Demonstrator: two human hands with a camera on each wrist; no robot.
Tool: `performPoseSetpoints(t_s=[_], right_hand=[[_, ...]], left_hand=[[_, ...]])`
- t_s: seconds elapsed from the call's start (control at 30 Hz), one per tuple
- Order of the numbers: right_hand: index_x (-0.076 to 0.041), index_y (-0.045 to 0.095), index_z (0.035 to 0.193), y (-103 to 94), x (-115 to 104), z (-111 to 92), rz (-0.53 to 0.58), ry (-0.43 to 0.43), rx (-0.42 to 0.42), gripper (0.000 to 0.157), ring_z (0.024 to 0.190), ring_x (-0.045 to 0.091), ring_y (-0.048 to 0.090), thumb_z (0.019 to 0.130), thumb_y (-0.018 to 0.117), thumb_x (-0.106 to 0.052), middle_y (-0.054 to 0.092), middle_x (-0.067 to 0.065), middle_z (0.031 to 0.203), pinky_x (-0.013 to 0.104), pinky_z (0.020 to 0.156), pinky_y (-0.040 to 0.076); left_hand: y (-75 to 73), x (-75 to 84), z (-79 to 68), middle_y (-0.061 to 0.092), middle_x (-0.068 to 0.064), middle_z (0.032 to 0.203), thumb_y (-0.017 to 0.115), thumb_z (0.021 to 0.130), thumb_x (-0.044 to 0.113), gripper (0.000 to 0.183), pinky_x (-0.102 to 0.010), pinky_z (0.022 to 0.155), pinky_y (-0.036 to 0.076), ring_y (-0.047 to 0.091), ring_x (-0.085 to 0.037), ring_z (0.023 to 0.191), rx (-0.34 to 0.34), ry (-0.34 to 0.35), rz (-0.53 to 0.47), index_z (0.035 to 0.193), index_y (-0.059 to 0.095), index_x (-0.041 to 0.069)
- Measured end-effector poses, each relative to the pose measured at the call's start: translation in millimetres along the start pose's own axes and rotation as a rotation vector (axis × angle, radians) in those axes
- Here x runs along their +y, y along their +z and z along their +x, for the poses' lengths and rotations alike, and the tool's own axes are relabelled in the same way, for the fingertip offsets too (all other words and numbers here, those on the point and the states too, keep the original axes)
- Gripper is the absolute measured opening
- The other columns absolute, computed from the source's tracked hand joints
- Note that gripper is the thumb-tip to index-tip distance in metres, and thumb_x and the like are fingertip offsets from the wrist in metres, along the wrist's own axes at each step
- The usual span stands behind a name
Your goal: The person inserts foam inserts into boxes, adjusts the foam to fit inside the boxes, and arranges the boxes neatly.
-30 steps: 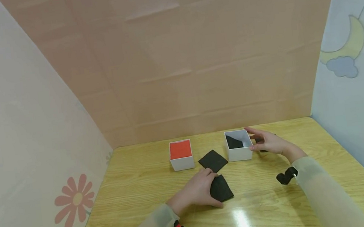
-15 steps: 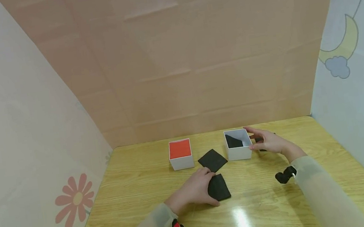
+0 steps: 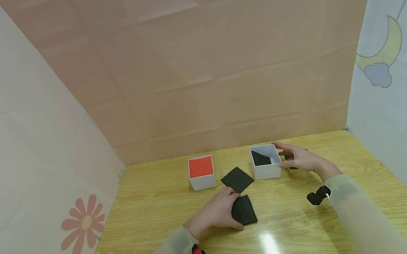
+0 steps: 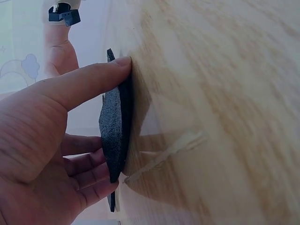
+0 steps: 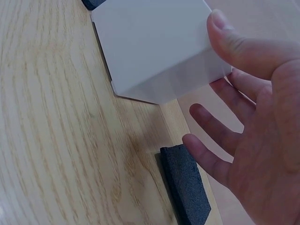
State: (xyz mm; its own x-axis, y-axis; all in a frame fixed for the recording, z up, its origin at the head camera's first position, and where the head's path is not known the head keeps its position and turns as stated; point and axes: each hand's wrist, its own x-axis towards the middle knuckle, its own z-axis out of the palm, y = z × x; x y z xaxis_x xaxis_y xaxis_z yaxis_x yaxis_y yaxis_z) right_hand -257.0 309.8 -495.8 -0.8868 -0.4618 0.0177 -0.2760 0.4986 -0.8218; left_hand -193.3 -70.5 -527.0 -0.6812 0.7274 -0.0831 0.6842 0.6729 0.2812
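Observation:
My left hand point(image 3: 215, 211) holds a folded black cloth point(image 3: 245, 210) by opposite edges, low over the table's front middle. In the left wrist view, the thumb lies at one edge of the cloth point(image 4: 115, 124) and the fingertips at the other. My right hand point(image 3: 302, 159) grips the right side of an open white box point(image 3: 267, 172), thumb in front and index finger behind. Inside that box a black cloth point(image 3: 261, 159) leans to the left. Another black cloth point(image 3: 237, 179) lies flat between the two boxes, just beyond my left hand.
Left of centre stands a second white box point(image 3: 203, 183), filled with red cloth point(image 3: 201, 167). Another black cloth point(image 5: 187, 187) lies below my right fingers in the right wrist view. A tan backdrop point(image 3: 213, 79) rises behind the table point(image 3: 153, 218), with printed panels at both sides.
My left hand and its black cloth have shifted slightly left. My right hand has kept its grip on the box. The head view has turned a little.

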Motion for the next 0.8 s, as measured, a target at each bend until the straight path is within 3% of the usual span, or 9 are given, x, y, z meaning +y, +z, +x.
performPoseSetpoints(t_s=[0.43, 0.67, 0.8], right_hand=[[-0.007, 0.016, 0.172, 2.1, 0, 0, -0.004, 0.019, -0.001, 0.093, 0.141, 0.055, 0.047, 0.102, 0.076, -0.023, 0.042, 0.035, 0.159, 0.034, 0.096, 0.055], [-0.006, 0.016, 0.172, 2.2, 0, -2, 0.000, 0.021, 0.001, 0.093, 0.142, 0.055, 0.047, 0.102, 0.075, -0.021, 0.042, 0.035, 0.159, 0.032, 0.095, 0.055], [-0.005, 0.016, 0.172, 2.0, -1, -3, -0.011, 0.022, 0.003, 0.093, 0.141, 0.055, 0.048, 0.102, 0.075, -0.022, 0.043, 0.035, 0.158, 0.041, 0.099, 0.056]], left_hand=[[-4.5, -0.2, -3.2, 0.061, 0.003, 0.130, 0.096, 0.075, 0.053, 0.084, -0.026, 0.104, 0.050, 0.054, -0.010, 0.117, -0.015, 0.002, -0.060, 0.141, 0.065, 0.010], [-10.0, -0.6, -4.4, 0.063, 0.003, 0.130, 0.094, 0.080, 0.043, 0.074, -0.025, 0.104, 0.050, 0.057, -0.009, 0.115, 0.011, 0.022, -0.101, 0.138, 0.065, 0.009], [-15.2, -0.6, -4.2, 0.064, 0.003, 0.131, 0.091, 0.083, 0.041, 0.069, -0.025, 0.104, 0.050, 0.058, -0.008, 0.114, 0.023, 0.019, -0.132, 0.138, 0.065, 0.009]])
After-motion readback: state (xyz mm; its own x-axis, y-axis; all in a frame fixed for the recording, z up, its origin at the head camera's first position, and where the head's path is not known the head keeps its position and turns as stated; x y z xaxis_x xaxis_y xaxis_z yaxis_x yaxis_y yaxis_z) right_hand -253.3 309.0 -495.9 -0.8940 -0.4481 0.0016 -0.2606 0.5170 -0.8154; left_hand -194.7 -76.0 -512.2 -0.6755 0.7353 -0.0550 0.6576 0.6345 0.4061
